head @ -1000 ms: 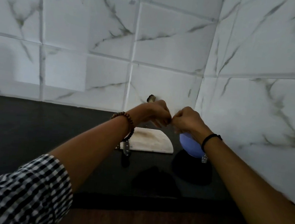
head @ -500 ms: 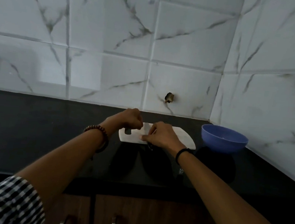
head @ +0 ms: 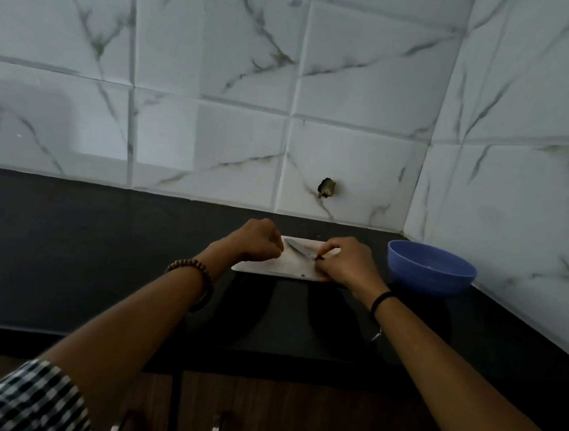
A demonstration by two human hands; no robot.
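Hands down from mid-air since a second ago, now at board (head: 271,268) near worktop (head: 67,248) back right corner. Left hand (head: 260,240) grip closed round knife (head: 299,247); right hand (head: 344,262) pinches dark piece (head: 319,258) at blade. Cutting barely begun, I judge; bowl (head: 429,272) nearly empty.

Left hand (head: 261,240) grips a knife (head: 300,248), blade angled across the white cutting board (head: 271,266) toward the right hand (head: 345,262), which pinches a small dark piece (head: 319,259). Blue bowl (head: 431,271) stands just beside the board on the black counter (head: 101,251).

The dark piece (head: 319,258) under right hand (head: 345,262) is unidentifiable.
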